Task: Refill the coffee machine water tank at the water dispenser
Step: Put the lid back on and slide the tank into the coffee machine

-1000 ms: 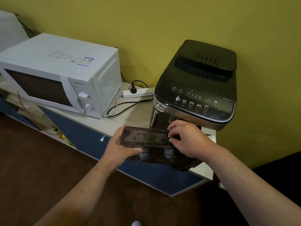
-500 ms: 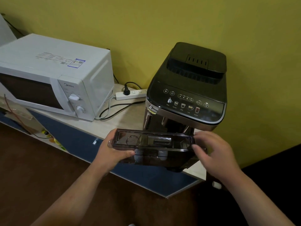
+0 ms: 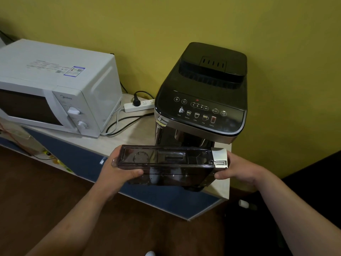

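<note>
The black coffee machine (image 3: 203, 93) stands on the right end of a light counter against a yellow wall. In front of it I hold the dark, see-through water tank (image 3: 171, 163) level, with its silver end piece to the right. My left hand (image 3: 120, 172) grips the tank's left end, thumb on the near side. My right hand (image 3: 238, 169) grips the right end at the silver piece. No water dispenser is in view.
A white microwave (image 3: 55, 89) sits on the left of the counter (image 3: 132, 137). A white power strip (image 3: 140, 106) with cables lies between the microwave and the coffee machine. The counter has a blue front, and below is brown floor.
My right hand slid from the top middle of the tank to its right end and now grips it. The tank has come a little further out, away from the machine.
</note>
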Tool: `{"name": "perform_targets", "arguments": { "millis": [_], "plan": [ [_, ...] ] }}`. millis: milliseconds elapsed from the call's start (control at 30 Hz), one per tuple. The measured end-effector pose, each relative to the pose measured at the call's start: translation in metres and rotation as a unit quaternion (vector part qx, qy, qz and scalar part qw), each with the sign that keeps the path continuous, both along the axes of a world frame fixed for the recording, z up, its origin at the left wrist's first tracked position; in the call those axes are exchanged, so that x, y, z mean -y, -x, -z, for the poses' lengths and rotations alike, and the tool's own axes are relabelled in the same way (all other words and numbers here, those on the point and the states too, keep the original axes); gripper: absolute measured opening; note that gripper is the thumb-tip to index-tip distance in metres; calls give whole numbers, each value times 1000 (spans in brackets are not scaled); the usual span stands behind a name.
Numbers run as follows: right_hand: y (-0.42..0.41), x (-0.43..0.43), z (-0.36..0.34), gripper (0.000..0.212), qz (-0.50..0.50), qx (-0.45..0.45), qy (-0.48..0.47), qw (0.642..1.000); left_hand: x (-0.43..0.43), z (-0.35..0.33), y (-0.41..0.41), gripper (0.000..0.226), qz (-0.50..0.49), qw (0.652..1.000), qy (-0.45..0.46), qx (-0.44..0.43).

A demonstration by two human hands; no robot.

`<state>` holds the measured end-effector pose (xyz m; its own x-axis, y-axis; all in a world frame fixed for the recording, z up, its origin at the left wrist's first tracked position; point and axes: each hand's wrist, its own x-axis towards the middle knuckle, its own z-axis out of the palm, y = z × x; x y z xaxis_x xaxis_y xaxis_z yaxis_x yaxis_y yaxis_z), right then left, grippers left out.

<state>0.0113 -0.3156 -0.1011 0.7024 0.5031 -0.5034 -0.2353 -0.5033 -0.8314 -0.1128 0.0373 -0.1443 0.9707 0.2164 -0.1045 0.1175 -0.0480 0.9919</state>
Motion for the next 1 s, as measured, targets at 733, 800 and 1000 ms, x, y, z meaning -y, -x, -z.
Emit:
{"name": "perform_targets", "arguments": {
  "millis": [733, 800, 1000],
  "plan": [
    [57, 1, 21, 72, 94, 32, -79, 992, -1, -11, -1, 98, -2, 994, 97, -59],
    [76, 0, 25, 74, 126, 43, -86, 987, -4, -14, -4, 96, 20, 994, 79, -77],
    [127, -7, 33, 100, 207, 72, -95, 971, -2, -18, -10, 38, 45, 993, 38, -100]
  ]
}}
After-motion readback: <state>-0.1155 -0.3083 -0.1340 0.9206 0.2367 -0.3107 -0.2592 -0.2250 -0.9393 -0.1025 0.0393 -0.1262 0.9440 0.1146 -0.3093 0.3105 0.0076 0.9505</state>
